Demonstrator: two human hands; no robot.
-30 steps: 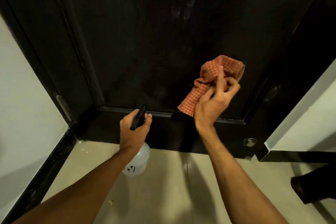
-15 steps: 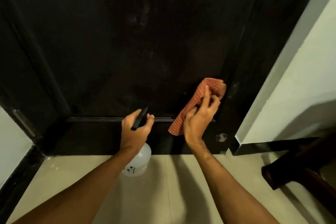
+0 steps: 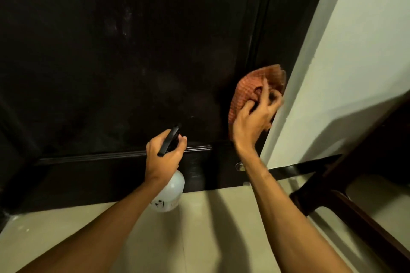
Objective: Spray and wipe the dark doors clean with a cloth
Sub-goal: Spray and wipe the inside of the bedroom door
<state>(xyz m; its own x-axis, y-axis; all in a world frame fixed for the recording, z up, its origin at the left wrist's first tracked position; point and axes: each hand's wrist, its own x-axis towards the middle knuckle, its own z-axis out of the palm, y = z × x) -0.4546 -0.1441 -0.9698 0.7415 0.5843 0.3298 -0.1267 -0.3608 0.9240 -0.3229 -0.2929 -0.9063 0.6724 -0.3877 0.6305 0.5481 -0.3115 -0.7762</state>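
Pressing an orange checked cloth (image 3: 248,86) against the dark door frame (image 3: 275,29), between the door (image 3: 133,62) and the pale wall (image 3: 355,51), the right hand (image 3: 253,124) grips the bunched fabric, its fingers (image 3: 264,88) curled into the folds. The left hand (image 3: 163,157) holds a white spray bottle (image 3: 172,190) by its neck, fingers wrapped around the black trigger head (image 3: 168,142). The bottle hangs low in front of the door's bottom rail, above the tiled floor (image 3: 199,239). Faint pale smears (image 3: 126,20) mark the door's upper panel. Dark wooden furniture (image 3: 366,195) stands at the right.
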